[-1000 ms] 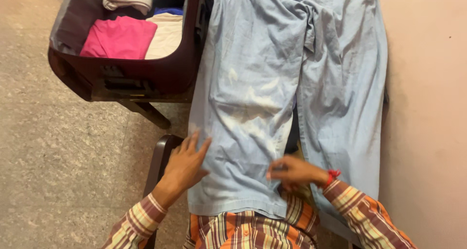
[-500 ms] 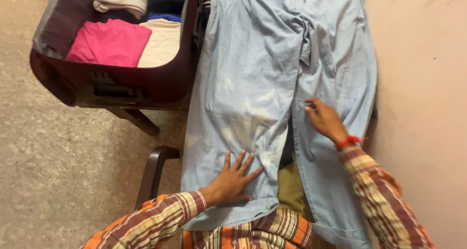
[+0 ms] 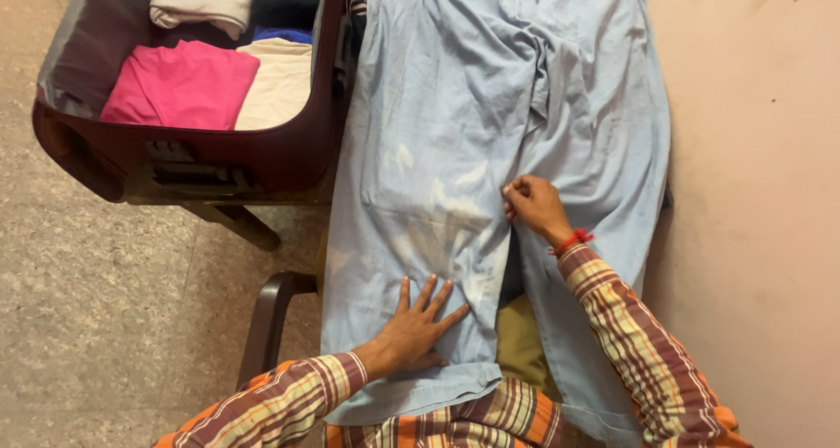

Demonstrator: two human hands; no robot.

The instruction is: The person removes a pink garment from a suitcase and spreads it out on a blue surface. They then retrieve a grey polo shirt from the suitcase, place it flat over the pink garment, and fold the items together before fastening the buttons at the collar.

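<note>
The right hand has a pinch grip, thumb and fingertips closed on a small fold of cloth at the inner edge of the right leg of the light blue trousers, just where the two legs part. The left hand has no grip at all: it lies flat and open, fingers spread, palm pressing the lower part of the left trouser leg near its hem.

The trousers lie spread lengthwise, waist away from the person and hems toward them, on what appears to be a chair with a dark wooden arm; a yellowish cushion shows in the gap between the legs.

To do this step well, in my judgement:
- Keep the flat hand as an anchor so the cloth cannot slide.
- Pull with the pinching hand along the seam, not across it, to draw creases out.
- Keep the pinch small, or fresh wrinkles will form.

To the left stands an open maroon suitcase with folded clothes inside, a pink garment foremost. A plain wall borders the right side.
</note>
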